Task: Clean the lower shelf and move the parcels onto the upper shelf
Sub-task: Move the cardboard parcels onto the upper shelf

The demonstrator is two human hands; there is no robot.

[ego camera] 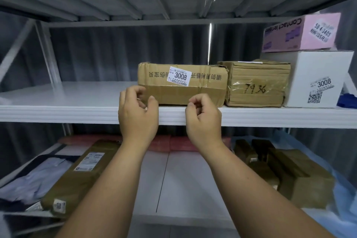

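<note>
A brown cardboard parcel (183, 85) with a white "3008" sticker lies on the white upper shelf (77, 110), at its front edge. My left hand (136, 112) and my right hand (202, 116) hover just in front of the parcel, over the shelf lip. Both have curled fingers, hold nothing, and are off the box or barely touching it. On the lower shelf (181, 179) a long brown parcel (81, 176) lies at the left and several brown parcels (286, 172) are stacked at the right.
To the right on the upper shelf stand a taped brown parcel (257, 84), a white box (318, 79) and a pink box (301, 33) on top of it. Pink-red soft parcels (173, 142) lie at the back of the lower shelf, a bagged garment (32, 179) at its left.
</note>
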